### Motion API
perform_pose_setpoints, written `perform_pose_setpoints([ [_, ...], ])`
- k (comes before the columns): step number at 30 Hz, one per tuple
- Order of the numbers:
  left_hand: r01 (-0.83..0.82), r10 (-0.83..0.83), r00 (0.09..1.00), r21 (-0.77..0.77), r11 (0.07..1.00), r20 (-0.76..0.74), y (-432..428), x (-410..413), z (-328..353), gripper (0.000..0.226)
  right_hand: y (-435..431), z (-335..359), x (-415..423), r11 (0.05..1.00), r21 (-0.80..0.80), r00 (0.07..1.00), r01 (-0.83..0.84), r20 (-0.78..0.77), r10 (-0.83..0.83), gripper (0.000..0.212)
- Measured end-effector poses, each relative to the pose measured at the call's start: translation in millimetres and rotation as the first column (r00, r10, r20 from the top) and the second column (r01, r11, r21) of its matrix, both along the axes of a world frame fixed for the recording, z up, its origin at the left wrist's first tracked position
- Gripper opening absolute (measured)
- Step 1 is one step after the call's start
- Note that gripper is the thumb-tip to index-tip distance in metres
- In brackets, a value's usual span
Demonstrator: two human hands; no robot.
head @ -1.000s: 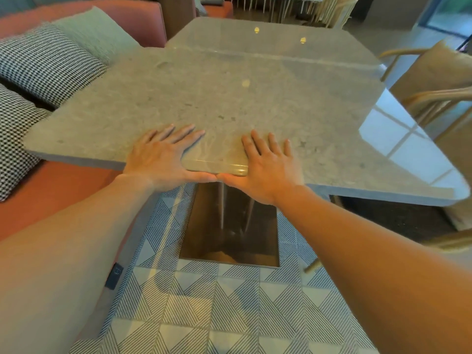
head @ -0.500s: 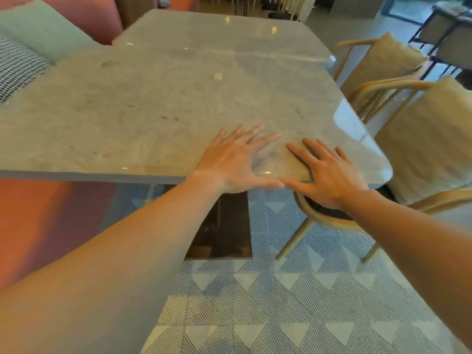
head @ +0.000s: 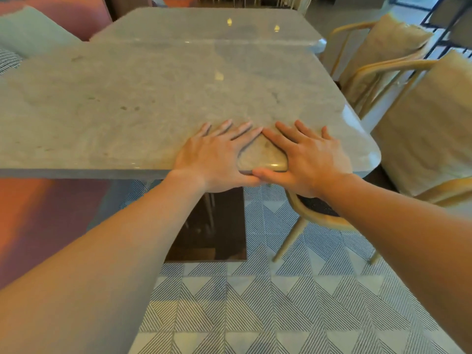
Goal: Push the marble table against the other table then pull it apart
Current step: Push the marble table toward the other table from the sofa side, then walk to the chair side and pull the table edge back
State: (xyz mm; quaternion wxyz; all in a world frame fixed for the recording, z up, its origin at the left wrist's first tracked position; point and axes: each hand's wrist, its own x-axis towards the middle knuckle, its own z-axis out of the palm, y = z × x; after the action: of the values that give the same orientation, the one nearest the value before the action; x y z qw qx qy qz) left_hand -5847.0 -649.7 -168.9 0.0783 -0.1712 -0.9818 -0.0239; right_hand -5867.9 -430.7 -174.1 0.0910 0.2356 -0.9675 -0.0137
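Hands [head: 214,159] [head: 313,160] closer together atop marble table [head: 143,98]

Both arms are stretched forward and bare, the left forearm [head: 115,251] entering from the lower left and the right forearm [head: 398,221] from the lower right. The left hand [head: 214,159] and right hand [head: 311,159] are laid flat, palms down, side by side, with fingers [head: 245,134] straight and slightly spread. The index fingertips are almost joined. The thumbs [head: 275,175] are turned inward and seem to touch, tip to tip.
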Motion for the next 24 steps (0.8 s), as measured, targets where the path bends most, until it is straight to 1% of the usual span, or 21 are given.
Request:
perform_pose_setpoints([
  [4, -0.012, 0.012, 1.0, 0.009, 1.0, -0.023, -1, -1, -1, 0.12, -1, -1, -2, 1.0, -0.005, 1.0, -0.01, -0.02, 0.01, 0.115],
  [9, -0.032, 0.032, 0.999, 0.008, 0.999, -0.02, -1, 2, 1, 0.117, -2, 1, 1, 0.999, -0.028, 0.999, -0.018, -0.033, 0.017, 0.118],
  [12, -0.025, 0.025, 1.0, 0.026, 0.999, -0.019, 0, 1, 0, 0.116, -1, 2, 0, 0.999, -0.029, 0.999, -0.028, -0.039, 0.027, 0.115],
  [15, -0.023, 0.024, 0.999, 0.022, 0.999, -0.033, -1, -2, -2, 0.115, 0, 1, 1, 0.999, -0.037, 0.999, -0.03, -0.04, 0.028, 0.119],
  [18, -0.02, 0.021, 0.999, 0.021, 1.0, -0.047, -3, -4, -8, 0.112, -1, 4, 0, 1.0, -0.005, 0.999, -0.026, 0.019, 0.026, 0.122],
  [20, -0.022, 0.022, 1.0, 0.023, 0.999, 0.013, -5, -1, -5, 0.109, 0, 4, 1, 1.0, -0.015, 0.995, -0.024, 0.098, 0.026, 0.115],
  [21, -0.044, 0.041, 0.996, 0.04, 0.998, 0.075, -4, 1, 2, 0.106, 1, 11, 3, 0.998, -0.061, 0.984, -0.024, 0.173, 0.034, 0.109],
  [22, -0.082, 0.068, 0.985, 0.088, 0.993, 0.156, 2, 6, 15, 0.099, 4, 24, 8, 0.98, -0.197, 0.959, 0.006, 0.279, 0.051, 0.101],
  [23, -0.147, 0.092, 0.964, 0.216, 0.965, 0.248, 11, 14, 33, 0.091, 9, 43, 17, 0.904, -0.416, 0.92, 0.098, 0.385, 0.078, 0.093],
  [24, -0.244, 0.096, 0.939, 0.442, 0.863, 0.33, 20, 23, 56, 0.082, 15, 66, 25, 0.751, -0.622, 0.877, 0.221, 0.463, 0.125, 0.087],
])
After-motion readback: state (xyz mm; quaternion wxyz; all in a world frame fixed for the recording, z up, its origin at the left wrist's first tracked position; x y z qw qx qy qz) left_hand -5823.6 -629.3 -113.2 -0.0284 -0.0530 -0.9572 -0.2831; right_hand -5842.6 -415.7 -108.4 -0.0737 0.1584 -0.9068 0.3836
